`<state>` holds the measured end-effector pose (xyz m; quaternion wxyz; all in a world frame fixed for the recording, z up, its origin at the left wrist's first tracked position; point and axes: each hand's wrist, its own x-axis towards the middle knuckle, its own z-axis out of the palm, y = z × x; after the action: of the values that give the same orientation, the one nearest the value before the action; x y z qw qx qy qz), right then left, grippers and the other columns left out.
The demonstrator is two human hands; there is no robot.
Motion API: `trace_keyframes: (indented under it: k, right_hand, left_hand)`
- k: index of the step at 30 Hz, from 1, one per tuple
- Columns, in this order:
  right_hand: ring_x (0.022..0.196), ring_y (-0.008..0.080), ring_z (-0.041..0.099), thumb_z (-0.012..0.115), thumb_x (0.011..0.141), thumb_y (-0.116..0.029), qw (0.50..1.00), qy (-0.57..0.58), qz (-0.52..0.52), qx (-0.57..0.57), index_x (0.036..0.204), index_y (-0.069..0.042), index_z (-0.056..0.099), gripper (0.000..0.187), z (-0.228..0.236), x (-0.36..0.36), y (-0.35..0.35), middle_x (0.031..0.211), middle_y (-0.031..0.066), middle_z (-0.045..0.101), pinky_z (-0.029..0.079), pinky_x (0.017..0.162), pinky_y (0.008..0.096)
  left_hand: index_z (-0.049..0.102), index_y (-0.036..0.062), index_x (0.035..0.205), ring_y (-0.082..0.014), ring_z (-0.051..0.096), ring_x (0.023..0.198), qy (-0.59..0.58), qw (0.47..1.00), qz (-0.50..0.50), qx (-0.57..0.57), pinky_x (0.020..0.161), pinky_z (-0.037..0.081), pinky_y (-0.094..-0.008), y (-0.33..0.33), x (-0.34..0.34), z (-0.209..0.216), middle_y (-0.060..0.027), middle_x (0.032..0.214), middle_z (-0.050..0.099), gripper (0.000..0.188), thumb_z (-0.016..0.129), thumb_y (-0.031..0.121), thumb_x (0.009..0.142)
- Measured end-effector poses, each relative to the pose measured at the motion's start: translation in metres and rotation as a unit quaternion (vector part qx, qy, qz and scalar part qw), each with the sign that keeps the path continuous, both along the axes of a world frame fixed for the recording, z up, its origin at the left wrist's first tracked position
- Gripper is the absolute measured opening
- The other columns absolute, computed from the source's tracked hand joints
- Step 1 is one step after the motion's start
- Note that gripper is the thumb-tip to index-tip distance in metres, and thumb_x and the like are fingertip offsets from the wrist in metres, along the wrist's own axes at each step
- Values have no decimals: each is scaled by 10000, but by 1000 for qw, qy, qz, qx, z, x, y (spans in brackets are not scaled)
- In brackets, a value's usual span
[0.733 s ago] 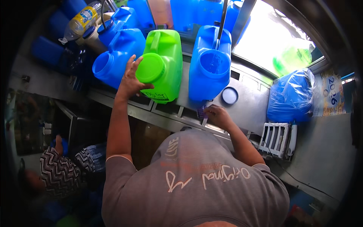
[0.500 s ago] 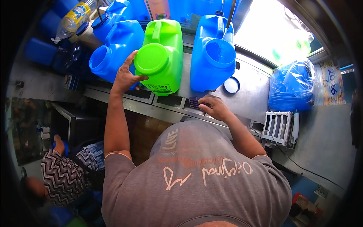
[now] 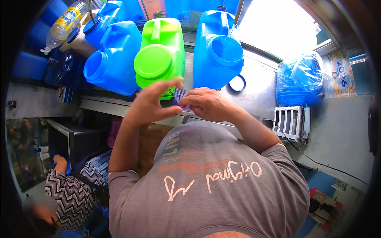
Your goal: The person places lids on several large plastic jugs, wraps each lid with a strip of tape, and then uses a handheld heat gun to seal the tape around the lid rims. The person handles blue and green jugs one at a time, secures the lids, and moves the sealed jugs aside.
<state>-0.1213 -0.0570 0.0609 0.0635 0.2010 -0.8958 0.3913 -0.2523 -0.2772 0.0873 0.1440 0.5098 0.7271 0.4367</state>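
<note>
My right hand [image 3: 208,104] is closed on a small purple printed piece [image 3: 179,96], which looks thin, like film or a label; its exact kind is unclear. My left hand [image 3: 147,104], slightly blurred, is open beside it, thumb and fingers spread on either side of the piece's left end. Just beyond both hands stands a bright green water jug [image 3: 163,37] with a round green lid [image 3: 154,61] on its wide mouth. To its right, an uncapped blue jug [image 3: 210,69] stands under a thin metal spout [image 3: 237,18].
Another uncapped blue jug [image 3: 117,55] stands left of the green one. A dark round cap [image 3: 237,83] lies on the metal counter [image 3: 258,79]. Farther right are a plastic-wrapped blue container [image 3: 299,81] and a white rack [image 3: 287,123]. A person [image 3: 71,194] in a zigzag-patterned top is at lower left.
My left hand has left the green jug's lid and come right and nearer me. My right hand has picked up the purple piece from the counter edge and moved left with it.
</note>
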Motion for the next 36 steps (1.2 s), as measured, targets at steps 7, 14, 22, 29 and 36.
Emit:
trace_keyframes:
  k: [7,14,22,29,36]
  right_hand:
    - [1089,310,632,817,805,-170,971,130,-180,-88,1280,-93,609,524,8,-11,1,1190,138,647,514,920,410]
    - [960,94,624,776,890,-107,883,-199,-78,-419,1078,-45,695,214,-35,-30,-13,1052,36,678,524,852,267]
    - [902,110,630,653,900,3,897,-143,-188,-373,1192,-27,623,295,-42,-51,-12,1135,59,638,531,822,266]
    - [963,295,685,691,877,-205,946,34,-271,-173,1194,-47,668,355,-42,-115,-16,1158,181,675,534,880,402]
    - [1064,288,705,755,883,-441,948,-107,-285,-95,1251,-15,652,573,-34,-182,2,1213,204,691,546,939,378]
  left_hand:
    - [720,25,1124,-111,675,786,-255,965,67,7,717,539,-259,9,23,-34,-38,941,749,207,720,94,929]
    - [726,21,1082,-58,645,817,-315,921,185,135,723,529,-213,11,38,-62,-23,925,725,160,732,75,932]
    - [657,-1,1198,-112,637,903,-157,934,273,168,828,526,-274,-20,6,-61,-67,1005,698,246,660,82,967]
    - [646,15,1223,-118,635,821,-7,910,413,-14,771,515,-267,-24,-61,-59,-40,883,689,500,805,322,862]
    - [690,29,1199,-225,712,921,7,910,401,-108,834,545,-346,-19,-130,-56,-102,968,746,786,734,695,783]
